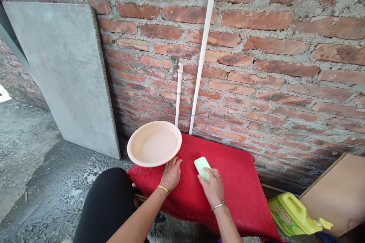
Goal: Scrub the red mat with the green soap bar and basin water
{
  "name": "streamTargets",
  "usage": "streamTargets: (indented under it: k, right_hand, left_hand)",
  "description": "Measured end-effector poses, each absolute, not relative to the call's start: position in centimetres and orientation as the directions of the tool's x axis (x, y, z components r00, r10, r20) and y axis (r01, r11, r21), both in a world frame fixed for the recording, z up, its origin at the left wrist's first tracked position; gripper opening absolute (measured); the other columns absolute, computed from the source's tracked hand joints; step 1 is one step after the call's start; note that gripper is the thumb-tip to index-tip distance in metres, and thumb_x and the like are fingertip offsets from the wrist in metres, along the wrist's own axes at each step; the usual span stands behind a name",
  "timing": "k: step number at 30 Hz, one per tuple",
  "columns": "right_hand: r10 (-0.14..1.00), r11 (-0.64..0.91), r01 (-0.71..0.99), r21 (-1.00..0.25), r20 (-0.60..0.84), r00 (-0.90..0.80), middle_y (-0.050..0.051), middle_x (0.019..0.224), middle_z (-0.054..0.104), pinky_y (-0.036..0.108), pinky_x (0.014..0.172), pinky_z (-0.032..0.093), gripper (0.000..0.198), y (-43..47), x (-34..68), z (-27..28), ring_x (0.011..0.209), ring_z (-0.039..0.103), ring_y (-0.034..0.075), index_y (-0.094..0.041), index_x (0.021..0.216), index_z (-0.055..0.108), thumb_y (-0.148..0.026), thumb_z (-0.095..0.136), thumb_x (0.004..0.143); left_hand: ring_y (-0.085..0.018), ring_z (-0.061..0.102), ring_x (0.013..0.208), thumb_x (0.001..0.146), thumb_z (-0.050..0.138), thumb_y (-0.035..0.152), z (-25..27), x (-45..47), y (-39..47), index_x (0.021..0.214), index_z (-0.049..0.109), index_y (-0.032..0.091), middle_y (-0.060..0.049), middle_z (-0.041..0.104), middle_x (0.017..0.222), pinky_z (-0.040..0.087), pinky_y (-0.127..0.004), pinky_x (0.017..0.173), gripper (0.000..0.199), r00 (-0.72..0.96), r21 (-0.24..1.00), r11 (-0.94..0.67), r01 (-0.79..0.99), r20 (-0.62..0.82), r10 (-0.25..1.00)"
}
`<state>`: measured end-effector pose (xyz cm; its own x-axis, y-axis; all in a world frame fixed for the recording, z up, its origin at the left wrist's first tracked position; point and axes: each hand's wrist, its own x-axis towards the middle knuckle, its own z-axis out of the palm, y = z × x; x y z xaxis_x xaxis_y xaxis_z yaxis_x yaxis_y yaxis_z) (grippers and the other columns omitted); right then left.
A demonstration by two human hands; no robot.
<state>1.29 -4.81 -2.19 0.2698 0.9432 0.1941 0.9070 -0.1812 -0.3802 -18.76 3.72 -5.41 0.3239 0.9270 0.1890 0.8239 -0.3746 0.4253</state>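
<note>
A red fleecy cloth (228, 174) covers a low raised surface in front of me. My left hand (171, 174) rests flat on the cloth with its fingers stretched out, right beside the rim of a pale pink plastic basin (155, 162). The basin sits on the left end of the cloth; whether my fingertips touch it I cannot tell. My right hand (213, 188) grips a pale green oblong block (202, 166) with rounded corners, held at the cloth's middle. It may be a soap bar or the back of a brush; its underside is hidden.
Behind the cloth stands a brick wall (256, 53) with a tap (174, 64) and a tall white pipe (203, 53). A grey slab (68, 72) leans at left over wet concrete floor. A yellow detergent jug (293, 214) and a tan board (336, 193) are at right.
</note>
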Motion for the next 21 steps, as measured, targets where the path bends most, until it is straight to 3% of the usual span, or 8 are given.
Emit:
streamTargets:
  k: [3, 6, 11, 16, 21]
  right_hand:
    - [0.973, -0.054, 0.929, -0.366, 0.189, 0.131, 0.006, 0.105, 0.060, 0.032, 0.092, 0.047, 0.032, -4.0, -2.4, -2.0, 0.099, 0.061, 0.024, -0.029, 0.115, 0.069, -0.038, 0.062, 0.084]
    - [0.977, -0.060, 0.951, -0.305, 0.178, 0.119, 0.006, 0.108, 0.060, 0.033, 0.094, 0.045, 0.033, -3.1, -2.6, -1.5, 0.101, 0.060, 0.024, -0.030, 0.117, 0.069, -0.037, 0.063, 0.085]
    - [0.927, -0.331, 0.912, -0.241, 0.100, 0.363, 0.008, 0.106, 0.060, 0.033, 0.090, 0.046, 0.038, -2.4, 4.3, -1.2, 0.097, 0.062, 0.023, -0.028, 0.122, 0.067, -0.044, 0.055, 0.090]
    - [0.747, -0.621, 0.743, -0.250, 0.099, 0.657, 0.011, 0.101, 0.060, 0.036, 0.084, 0.048, 0.051, -4.3, 11.9, -1.8, 0.093, 0.062, 0.025, -0.025, 0.129, 0.062, -0.055, 0.047, 0.090]
    - [0.660, -0.667, 0.660, -0.345, 0.137, 0.738, 0.012, 0.102, 0.060, 0.042, 0.082, 0.050, 0.055, -5.8, 13.5, -2.4, 0.094, 0.061, 0.029, -0.023, 0.127, 0.062, -0.058, 0.045, 0.088]
  left_hand:
    - [-0.023, 0.048, 0.130, 0.084, 0.039, 0.004, -5.2, -18.8, 3.7, 0.129, 0.058, 0.016, -0.011, 0.057, 0.136, 0.034, -0.041, 0.114, 0.051, 0.338, 0.417, -0.392, 0.820, 0.199, 0.920]
    - [-0.023, 0.048, 0.130, 0.084, 0.039, 0.004, -5.0, -18.8, 3.7, 0.129, 0.058, 0.015, -0.011, 0.057, 0.135, 0.034, -0.040, 0.114, 0.050, 0.348, 0.409, -0.398, 0.821, 0.194, 0.917]
    - [-0.024, 0.048, 0.131, 0.085, 0.042, 0.005, -4.8, -18.8, 3.6, 0.128, 0.059, 0.017, -0.011, 0.056, 0.136, 0.034, -0.042, 0.114, 0.048, 0.342, 0.426, -0.377, 0.822, 0.158, 0.926]
    - [-0.024, 0.046, 0.132, 0.086, 0.042, 0.007, -4.8, -18.8, 3.6, 0.129, 0.059, 0.016, -0.012, 0.056, 0.137, 0.032, -0.041, 0.115, 0.047, 0.351, 0.433, -0.378, 0.819, 0.145, 0.925]
    - [-0.025, 0.047, 0.132, 0.085, 0.042, 0.007, -4.8, -18.8, 3.6, 0.128, 0.060, 0.019, -0.011, 0.056, 0.137, 0.033, -0.043, 0.114, 0.048, 0.340, 0.430, -0.367, 0.825, 0.141, 0.930]
